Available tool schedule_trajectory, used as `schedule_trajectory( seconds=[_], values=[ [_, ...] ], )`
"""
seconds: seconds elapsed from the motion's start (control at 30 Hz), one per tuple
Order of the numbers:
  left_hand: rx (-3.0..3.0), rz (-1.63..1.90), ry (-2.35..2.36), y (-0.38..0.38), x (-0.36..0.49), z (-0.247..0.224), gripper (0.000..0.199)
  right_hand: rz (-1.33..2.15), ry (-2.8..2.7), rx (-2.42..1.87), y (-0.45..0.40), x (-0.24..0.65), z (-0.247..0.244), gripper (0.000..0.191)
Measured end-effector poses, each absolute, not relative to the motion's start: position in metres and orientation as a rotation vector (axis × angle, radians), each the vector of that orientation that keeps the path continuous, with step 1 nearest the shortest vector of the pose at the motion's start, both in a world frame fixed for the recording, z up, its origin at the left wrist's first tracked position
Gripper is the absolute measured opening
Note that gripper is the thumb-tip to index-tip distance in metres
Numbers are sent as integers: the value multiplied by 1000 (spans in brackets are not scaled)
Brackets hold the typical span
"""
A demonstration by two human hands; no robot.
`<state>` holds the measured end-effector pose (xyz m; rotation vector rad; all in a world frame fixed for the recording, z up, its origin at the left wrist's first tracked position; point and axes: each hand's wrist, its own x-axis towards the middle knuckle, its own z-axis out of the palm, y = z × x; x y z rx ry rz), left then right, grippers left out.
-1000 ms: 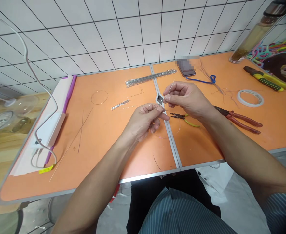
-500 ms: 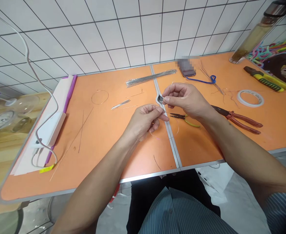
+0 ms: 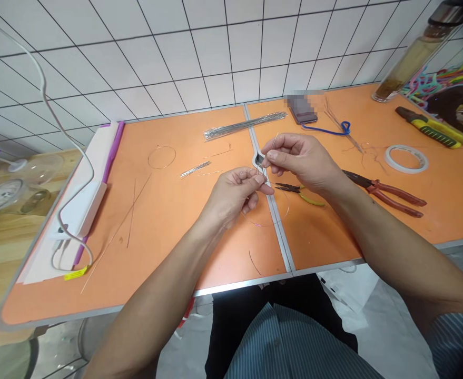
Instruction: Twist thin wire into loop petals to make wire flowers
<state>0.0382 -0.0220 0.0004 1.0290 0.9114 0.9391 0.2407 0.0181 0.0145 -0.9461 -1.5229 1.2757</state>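
Above the table's middle seam, my left hand (image 3: 241, 192) pinches a thin wire between thumb and forefinger. A curved wire loop (image 3: 268, 226) hangs below the hands, with a small pinkish spot on its lower left. Just to the right and slightly higher, my right hand (image 3: 294, 158) is closed on a thin wire end (image 3: 276, 139) that sticks up past the fingertips. The fingertips of both hands are close together but apart. Small needle-nose pliers (image 3: 290, 187) with a yellow handle lie beneath my right hand, partly covered by it.
Red-handled pliers (image 3: 397, 199), a tape roll (image 3: 406, 159) and a utility knife (image 3: 432, 127) lie at right. Behind are a bundle of wires (image 3: 243, 127) and a phone (image 3: 303, 109). A glass bottle (image 3: 409, 60) stands at back right. At left sits a white power bank-like box (image 3: 85, 208) with a cable.
My right hand has shifted very slightly, and the upright wire end leans a little lower. More of the hanging loop shows. My left hand stays nearly still.
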Motion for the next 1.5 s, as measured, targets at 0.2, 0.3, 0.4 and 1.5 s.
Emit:
schedule_trajectory(
  seconds=[0.2,0.3,0.4,1.5],
  values=[
    [1000,954,939,-19,36,1,27,1244,-1521,-947,19,245,15,28],
    [994,995,945,-17,33,1,28,1199,-1538,-967,18,245,17,24],
    [984,1026,948,-15,30,0,28,1160,-1570,-985,18,244,19,20],
    [1086,912,974,-19,34,5,25,-385,-2271,-1013,26,260,9,20]
  ],
)
